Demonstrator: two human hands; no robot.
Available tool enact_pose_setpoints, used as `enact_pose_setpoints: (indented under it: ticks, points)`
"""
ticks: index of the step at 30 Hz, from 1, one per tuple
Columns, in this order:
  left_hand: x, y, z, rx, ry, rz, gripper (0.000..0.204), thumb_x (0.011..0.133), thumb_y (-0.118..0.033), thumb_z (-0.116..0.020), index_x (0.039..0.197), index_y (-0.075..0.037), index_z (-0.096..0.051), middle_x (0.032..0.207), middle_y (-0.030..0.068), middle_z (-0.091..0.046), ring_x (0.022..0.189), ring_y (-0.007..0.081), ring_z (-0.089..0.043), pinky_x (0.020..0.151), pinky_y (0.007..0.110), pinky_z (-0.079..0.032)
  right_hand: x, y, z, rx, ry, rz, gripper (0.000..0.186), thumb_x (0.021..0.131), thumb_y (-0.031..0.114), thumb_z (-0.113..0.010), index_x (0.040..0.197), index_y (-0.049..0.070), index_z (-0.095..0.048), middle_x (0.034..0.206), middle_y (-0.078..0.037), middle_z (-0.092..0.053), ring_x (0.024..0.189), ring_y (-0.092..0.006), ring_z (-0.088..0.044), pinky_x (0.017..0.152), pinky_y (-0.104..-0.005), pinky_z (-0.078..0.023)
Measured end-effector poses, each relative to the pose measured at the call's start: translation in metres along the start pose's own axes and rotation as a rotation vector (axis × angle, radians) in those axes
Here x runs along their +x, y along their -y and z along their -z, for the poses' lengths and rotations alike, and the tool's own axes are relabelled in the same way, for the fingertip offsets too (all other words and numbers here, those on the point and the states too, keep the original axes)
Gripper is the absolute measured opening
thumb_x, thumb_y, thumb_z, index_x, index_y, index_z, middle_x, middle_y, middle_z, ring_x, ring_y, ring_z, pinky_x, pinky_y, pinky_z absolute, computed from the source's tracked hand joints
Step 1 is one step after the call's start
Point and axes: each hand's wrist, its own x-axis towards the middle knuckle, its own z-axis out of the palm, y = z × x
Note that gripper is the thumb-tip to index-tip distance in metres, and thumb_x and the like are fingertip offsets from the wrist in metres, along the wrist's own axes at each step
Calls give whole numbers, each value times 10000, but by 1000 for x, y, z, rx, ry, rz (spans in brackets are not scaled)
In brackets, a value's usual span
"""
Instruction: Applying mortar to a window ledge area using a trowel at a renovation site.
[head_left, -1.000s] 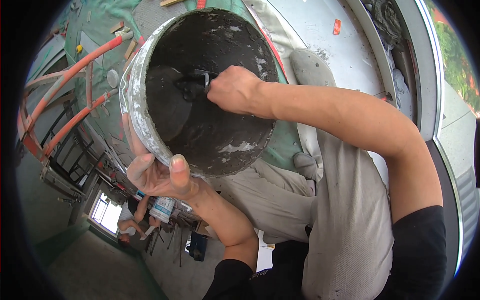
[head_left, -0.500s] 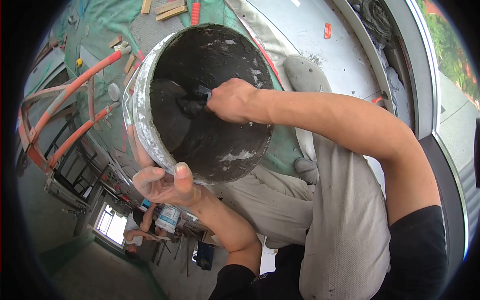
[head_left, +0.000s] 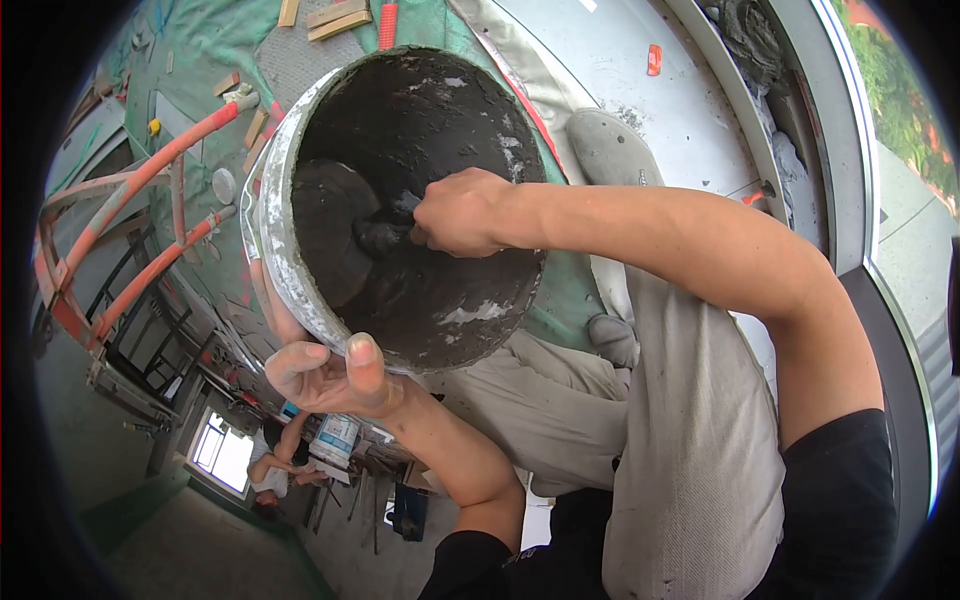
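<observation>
A large bucket (head_left: 279, 262), pale outside and smeared with dried grey matter, is tipped so its mouth faces me. Dark wet mortar coats its inner wall. Inside the mouth, my right hand (head_left: 466, 212) is closed round the handle of what looks like a trowel (head_left: 404, 203); its handle is hidden by the fist and little of its metal shows. A dark lump of mortar (head_left: 379, 238) lies against the tool. At the lower left rim my left hand (head_left: 335, 378) props the bucket from below, palm up, with thumb and fingers spread against its side.
An orange-painted metal frame (head_left: 150, 180) stands to the left. Green sheeting (head_left: 215, 50) with wooden offcuts (head_left: 340, 22) spreads beyond the bucket. My shoe (head_left: 612, 145) is beside the bucket. At the lower left, another person (head_left: 275, 465) works near a white pail (head_left: 335, 438).
My right hand has shifted slightly, and the tool has moved, baring more of the bucket's bottom. The bucket has tilted slightly. My left hand keeps its place under the rim.
</observation>
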Motion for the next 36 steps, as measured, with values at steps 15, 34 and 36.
enact_pose_setpoints:
  ticks: [15,34,36]
  points:
    - [-13,2,8,-27,-45,-15,294,981,-213,-869,1159,-158,-642,1719,384,-511,1567,489,-578,1269,654,-560,-6,-17,12,419,174,-116,654,1127,558,-697,919,-55,-790,834,-191,-770,740,-361,-769,659,-493,-625]
    - [-15,4,32,-12,-264,15,367,986,-237,-856,1201,-101,-592,1707,409,-516,1529,466,-593,1290,603,-528,-209,33,84,669,-227,-286,482,1151,443,-762,1397,34,-835,771,-34,-665,737,-101,-603,689,-348,-531]
    - [-16,1,31,-75,-307,55,367,991,-203,-835,1202,-48,-578,1709,408,-520,1485,436,-619,1259,568,-537,-268,44,84,625,-342,-304,519,1157,455,-755,1473,46,-795,819,-25,-687,742,-117,-603,676,-351,-522]
